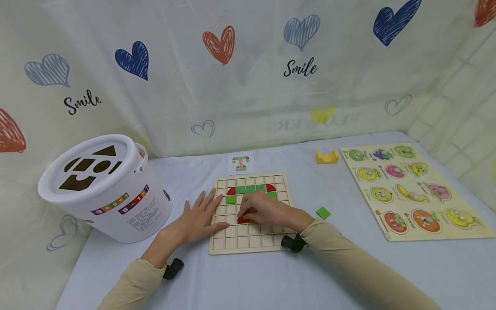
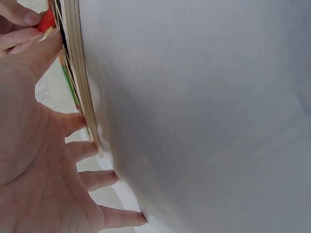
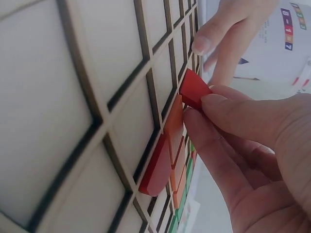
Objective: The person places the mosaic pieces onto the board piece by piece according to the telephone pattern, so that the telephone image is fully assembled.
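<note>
A wooden grid board (image 1: 252, 244) lies on the table. My left hand (image 1: 195, 224) is spread flat over its left edge, fingers straight. My right hand (image 1: 267, 211) pinches a red tile (image 3: 195, 90) with a curved side between thumb and fingertips, at a cell of the grid. Orange tiles (image 3: 174, 124) sit in the cells beside it, then another red tile (image 3: 156, 167). Further up the board is a row of green squares (image 1: 251, 188) between two red rounded tiles (image 1: 231, 190), with a green square (image 1: 231, 199) below the left one. My right hand hides part of the pattern.
A small pattern card (image 1: 249, 163) lies behind the board. One loose green square (image 1: 323, 212) is on the cloth to the right, under the right forearm's far side. A white bucket (image 1: 147, 215) stands left, a yellow block (image 1: 327, 157) at the back, a fruit puzzle board (image 1: 372, 172) at right.
</note>
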Motion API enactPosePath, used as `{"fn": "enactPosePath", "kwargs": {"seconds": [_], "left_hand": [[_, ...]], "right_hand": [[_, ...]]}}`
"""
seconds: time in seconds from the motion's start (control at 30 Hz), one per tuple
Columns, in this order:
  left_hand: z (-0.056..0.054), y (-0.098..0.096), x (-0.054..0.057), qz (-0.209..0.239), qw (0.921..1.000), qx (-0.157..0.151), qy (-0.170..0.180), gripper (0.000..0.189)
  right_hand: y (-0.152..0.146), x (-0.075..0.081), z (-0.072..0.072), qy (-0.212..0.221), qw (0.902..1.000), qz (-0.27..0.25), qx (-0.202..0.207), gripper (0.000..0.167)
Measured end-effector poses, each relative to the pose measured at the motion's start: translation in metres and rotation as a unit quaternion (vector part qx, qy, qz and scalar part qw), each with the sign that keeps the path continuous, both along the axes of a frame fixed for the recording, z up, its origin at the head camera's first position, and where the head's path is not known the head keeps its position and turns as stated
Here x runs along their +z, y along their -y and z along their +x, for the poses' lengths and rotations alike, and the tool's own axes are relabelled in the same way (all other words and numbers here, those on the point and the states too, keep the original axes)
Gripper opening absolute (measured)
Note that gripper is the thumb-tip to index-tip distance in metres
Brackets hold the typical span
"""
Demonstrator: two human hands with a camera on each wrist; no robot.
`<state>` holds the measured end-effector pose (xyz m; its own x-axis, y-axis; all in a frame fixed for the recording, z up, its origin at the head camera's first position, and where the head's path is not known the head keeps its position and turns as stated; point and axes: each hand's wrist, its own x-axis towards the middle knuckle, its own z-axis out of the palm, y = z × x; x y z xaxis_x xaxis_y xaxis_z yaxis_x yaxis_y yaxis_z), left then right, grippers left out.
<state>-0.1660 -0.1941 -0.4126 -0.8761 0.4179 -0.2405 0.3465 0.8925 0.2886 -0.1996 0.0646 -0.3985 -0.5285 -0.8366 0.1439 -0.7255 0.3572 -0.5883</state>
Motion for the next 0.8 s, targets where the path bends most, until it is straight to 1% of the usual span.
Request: {"fn": "enactPosePath", "kwargs": {"seconds": [0.37, 0.53, 0.7, 0.8], "left_hand": [[0.0005, -0.0003, -0.0001, 0.006, 1.0, 0.002, 0.001, 0.092], [0.0009, 0.0002, -0.0003, 0.004, 1.0, 0.001, -0.001, 0.092], [0.0012, 0.0003, 0.0, 0.007, 1.0, 0.0, -0.002, 0.092], [0.0015, -0.0001, 0.0021, 0.008, 1.0, 0.0, -0.002, 0.091]], "right_hand": [[0.0032, 0.0044, 0.0008, -0.027, 0.9992, 0.027, 0.011, 0.012], [0.0058, 0.0047, 0.0002, -0.03, 0.9987, 0.04, 0.013, 0.012], [0.0063, 0.0056, 0.0011, -0.033, 0.9977, 0.058, 0.01, 0.012], [0.0065, 0.0054, 0.002, -0.035, 0.9973, 0.065, 0.004, 0.013]]}}
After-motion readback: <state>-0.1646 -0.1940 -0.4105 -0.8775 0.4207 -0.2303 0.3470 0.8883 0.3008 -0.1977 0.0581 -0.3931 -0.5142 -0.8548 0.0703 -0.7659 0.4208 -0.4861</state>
